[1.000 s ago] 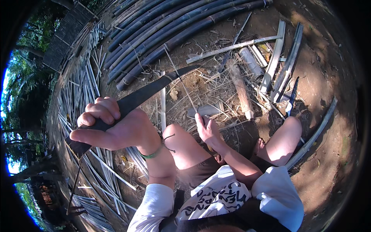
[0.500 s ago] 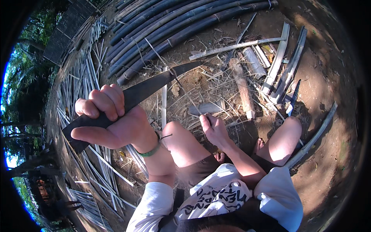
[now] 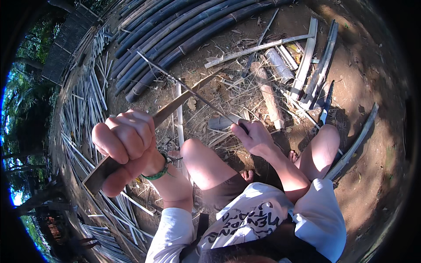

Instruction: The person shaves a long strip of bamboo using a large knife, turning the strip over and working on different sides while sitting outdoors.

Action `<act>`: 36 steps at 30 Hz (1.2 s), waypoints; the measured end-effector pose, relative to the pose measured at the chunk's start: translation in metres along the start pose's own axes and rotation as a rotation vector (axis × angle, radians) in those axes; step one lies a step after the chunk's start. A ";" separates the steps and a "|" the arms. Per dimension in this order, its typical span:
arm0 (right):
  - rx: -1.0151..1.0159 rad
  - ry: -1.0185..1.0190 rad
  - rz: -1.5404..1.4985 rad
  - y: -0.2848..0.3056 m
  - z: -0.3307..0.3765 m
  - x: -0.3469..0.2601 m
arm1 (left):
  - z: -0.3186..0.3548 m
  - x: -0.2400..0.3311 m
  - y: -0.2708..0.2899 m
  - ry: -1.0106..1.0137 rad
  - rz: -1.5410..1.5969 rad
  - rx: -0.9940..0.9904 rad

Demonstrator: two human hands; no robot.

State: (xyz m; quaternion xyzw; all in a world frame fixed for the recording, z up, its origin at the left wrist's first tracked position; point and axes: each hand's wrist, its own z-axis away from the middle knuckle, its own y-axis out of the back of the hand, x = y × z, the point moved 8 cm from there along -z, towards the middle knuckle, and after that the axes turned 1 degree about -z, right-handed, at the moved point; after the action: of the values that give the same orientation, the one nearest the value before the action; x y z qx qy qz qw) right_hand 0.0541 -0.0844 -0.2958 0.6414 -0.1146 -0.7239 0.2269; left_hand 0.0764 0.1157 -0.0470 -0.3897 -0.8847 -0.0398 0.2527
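Gripping machete (image 3: pixel 175 105) handle, left hand (image 3: pixel 127 149) grip clamped; right hand (image 3: pixel 254 136) grip pinching thin bamboo strip (image 3: pixel 188 87) crossing blade.

No packages, labels, signs or screens show anywhere in this outdoor view; only bare ground.

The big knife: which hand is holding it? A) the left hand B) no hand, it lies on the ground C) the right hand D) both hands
A: the left hand is a fist around the handle of the big knife, raised over the ground, while the right hand pinches a thin bamboo strip.
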 end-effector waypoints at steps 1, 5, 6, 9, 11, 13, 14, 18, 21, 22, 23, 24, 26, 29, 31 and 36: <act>0.092 0.187 -0.048 0.007 0.010 -0.017 | -0.001 -0.003 -0.002 0.002 0.022 -0.027; 0.070 0.124 -0.057 0.001 -0.010 0.022 | -0.006 -0.004 -0.009 0.048 0.069 -0.181; 0.130 0.053 0.001 0.006 -0.022 0.048 | -0.007 -0.005 -0.011 0.058 0.094 -0.215; 0.199 -0.187 0.090 0.013 -0.041 0.130 | -0.006 -0.007 -0.009 0.093 0.131 -0.175; 0.118 -0.283 0.027 0.004 -0.049 0.147 | -0.006 -0.009 -0.013 0.135 0.221 -0.278; 0.137 -0.141 -0.128 -0.002 -0.044 0.108 | -0.003 -0.010 -0.021 0.166 0.270 -0.427; 0.203 0.005 -0.253 0.001 -0.039 0.083 | -0.003 -0.013 -0.025 0.177 0.299 -0.457; 0.161 0.129 -0.587 0.003 -0.042 0.001 | -0.001 -0.021 -0.044 0.217 0.421 -0.569; 0.073 0.090 -0.718 0.008 -0.049 -0.027 | 0.002 -0.028 -0.060 0.214 0.518 -0.655; 0.081 0.122 -0.684 0.010 -0.051 -0.043 | 0.003 -0.024 -0.061 0.231 0.491 -0.652; 0.102 0.149 -0.645 0.014 -0.051 -0.054 | 0.004 -0.025 -0.062 0.241 0.477 -0.653; 0.123 0.176 -0.605 0.017 -0.052 -0.061 | 0.006 -0.026 -0.064 0.251 0.464 -0.654; 0.073 0.167 -0.676 0.011 -0.056 -0.062 | 0.008 -0.027 -0.066 0.247 0.465 -0.661; 0.040 0.116 -0.733 -0.007 -0.068 -0.047 | 0.011 -0.023 -0.066 0.247 0.491 -0.676; 0.054 0.171 -0.788 -0.012 -0.074 -0.040 | 0.014 -0.022 -0.067 0.247 0.510 -0.697; 0.404 0.186 -0.502 0.023 -0.083 -0.015 | 0.026 -0.015 -0.062 0.248 0.496 -0.723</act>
State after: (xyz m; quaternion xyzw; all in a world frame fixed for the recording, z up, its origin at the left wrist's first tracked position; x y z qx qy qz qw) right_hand 0.1410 -0.0865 -0.2848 0.7448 -0.0733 -0.6583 -0.0807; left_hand 0.0302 0.0702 -0.0685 -0.6454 -0.6570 -0.3305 0.2064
